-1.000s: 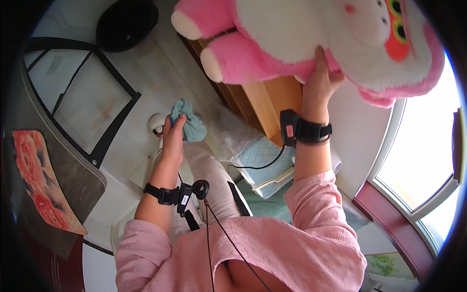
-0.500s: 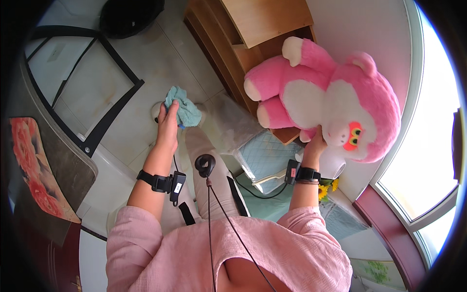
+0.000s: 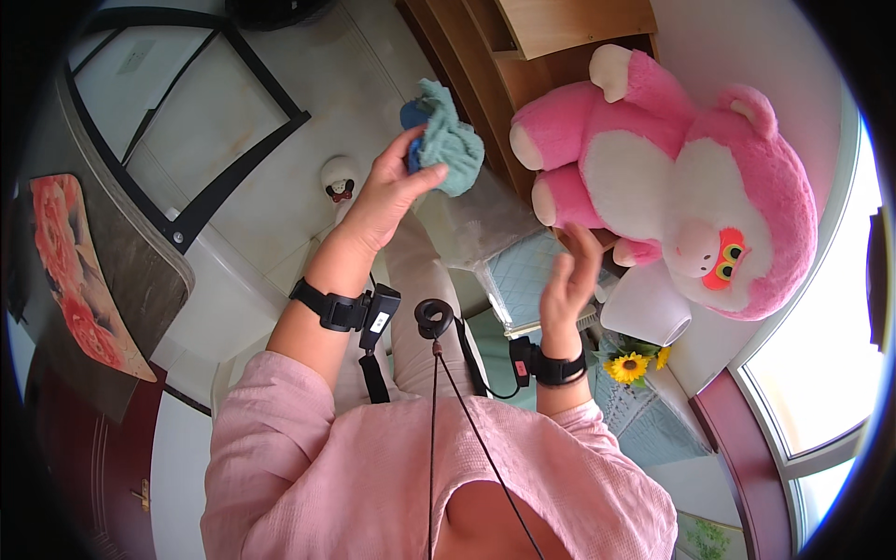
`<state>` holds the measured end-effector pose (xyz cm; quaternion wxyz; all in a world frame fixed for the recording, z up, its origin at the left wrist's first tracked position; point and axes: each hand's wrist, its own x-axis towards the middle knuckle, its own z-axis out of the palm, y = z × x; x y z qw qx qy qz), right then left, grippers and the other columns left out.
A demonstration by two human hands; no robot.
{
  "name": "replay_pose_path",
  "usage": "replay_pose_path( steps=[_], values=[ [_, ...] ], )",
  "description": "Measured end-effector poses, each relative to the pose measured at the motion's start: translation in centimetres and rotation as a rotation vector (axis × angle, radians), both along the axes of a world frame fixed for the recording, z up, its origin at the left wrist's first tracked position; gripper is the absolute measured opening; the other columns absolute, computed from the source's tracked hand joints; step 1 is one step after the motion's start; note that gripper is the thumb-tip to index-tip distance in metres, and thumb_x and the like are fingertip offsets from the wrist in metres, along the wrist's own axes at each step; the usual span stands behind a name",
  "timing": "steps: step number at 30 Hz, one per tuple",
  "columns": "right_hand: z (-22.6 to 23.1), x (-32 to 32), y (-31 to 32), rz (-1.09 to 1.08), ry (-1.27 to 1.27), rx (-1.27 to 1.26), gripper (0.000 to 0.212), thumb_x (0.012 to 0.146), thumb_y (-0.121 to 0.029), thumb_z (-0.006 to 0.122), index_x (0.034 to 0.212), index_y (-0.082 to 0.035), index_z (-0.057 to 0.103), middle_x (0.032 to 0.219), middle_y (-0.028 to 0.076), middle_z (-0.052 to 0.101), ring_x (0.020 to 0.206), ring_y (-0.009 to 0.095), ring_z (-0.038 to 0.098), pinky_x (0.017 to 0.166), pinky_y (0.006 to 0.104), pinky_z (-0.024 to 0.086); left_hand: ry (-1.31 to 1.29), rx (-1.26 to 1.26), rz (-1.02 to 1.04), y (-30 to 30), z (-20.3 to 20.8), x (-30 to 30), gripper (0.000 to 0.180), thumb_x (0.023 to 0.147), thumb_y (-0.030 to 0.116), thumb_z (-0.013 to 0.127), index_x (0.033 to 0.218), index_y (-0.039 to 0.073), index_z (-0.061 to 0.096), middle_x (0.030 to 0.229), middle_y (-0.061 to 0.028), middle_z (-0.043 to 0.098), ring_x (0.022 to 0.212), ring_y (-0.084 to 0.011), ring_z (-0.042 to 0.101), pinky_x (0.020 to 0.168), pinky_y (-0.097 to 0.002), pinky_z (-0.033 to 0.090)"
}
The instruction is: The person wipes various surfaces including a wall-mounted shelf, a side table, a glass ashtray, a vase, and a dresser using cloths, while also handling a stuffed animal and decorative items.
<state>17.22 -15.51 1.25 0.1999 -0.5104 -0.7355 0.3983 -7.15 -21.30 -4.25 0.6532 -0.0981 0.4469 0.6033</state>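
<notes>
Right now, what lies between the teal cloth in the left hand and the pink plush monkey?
Head view: nothing in the gap between crumpled teal cloth and pink plush monkey; only the wooden shelf unit shows behind.

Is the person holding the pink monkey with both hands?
No, the left hand grips a teal cloth, and only the right hand reaches the monkey.

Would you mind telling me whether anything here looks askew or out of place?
The pink plush monkey lies tipped on its side, face toward the window, by the wooden shelf. The right hand is open at its leg, not gripping. The left hand pinches a crumpled teal cloth. Nothing looks spilled or damaged.
</notes>
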Motion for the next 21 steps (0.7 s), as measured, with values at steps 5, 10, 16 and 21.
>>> replay_pose_path(
  steps=[5, 10, 16, 21],
  values=[
    [-2.6, -9.3, 2.9, 0.405, -0.015, -0.188, 0.06, 0.076, -0.01, 0.062, 0.13, 0.0, 0.036, 0.122, 0.021, 0.047, 0.111, 0.033, 0.048, 0.093, 0.0335, 0.038, 0.164, 0.246, -0.158, 1.0, 1.2, 0.4, 0.05, 0.077, 0.009, 0.068, 0.121, -0.002, 0.046, 0.109, -0.0036, 0.055, 0.098, -0.0099, 0.052, 0.086, -0.0255, 0.043],
    [-3.0, -9.6, 5.2, -0.129, 0.314, -0.373, 0.031, 0.093, -0.018, 0.044, 0.116, 0.002, 0.049, 0.103, 0.009, 0.058, 0.092, 0.015, 0.055, 0.082, 0.0269, 0.043, -0.108, 0.094, 0.077, 1.3, -1.3, -1.6, 0.041, 0.082, 0.016, 0.064, 0.116, 0.0, 0.05, 0.103, -0.0057, 0.058, 0.094, -0.0138, 0.056, 0.083, -0.0286, 0.045],
    [-0.3, -16.3, 14.7, -0.122, 0.433, -0.12, 0.031, 0.093, -0.022, 0.041, 0.114, -0.001, 0.05, 0.107, 0.01, 0.054, 0.096, 0.019, 0.053, 0.08, 0.0294, 0.044, -0.204, 0.015, 0.559, 4.3, -4.4, -3.9, 0.034, 0.088, 0.02, 0.049, 0.116, 0.0, 0.049, 0.11, -0.0142, 0.056, 0.104, -0.0254, 0.053, 0.094, -0.0382, 0.04],
    [-7.9, -18.2, 24.7, 0.201, -0.253, 0.708, 0.037, 0.088, -0.023, 0.045, 0.119, -0.002, 0.049, 0.117, 0.026, 0.045, 0.107, 0.037, 0.045, 0.087, 0.0416, 0.039, -0.153, 0.061, 0.694, 11.3, -5.5, -7.2, 0.036, 0.092, 0.024, 0.04, 0.119, 0.003, 0.046, 0.122, -0.0108, 0.049, 0.113, -0.0236, 0.046, 0.099, -0.0374, 0.034]
  ],
)
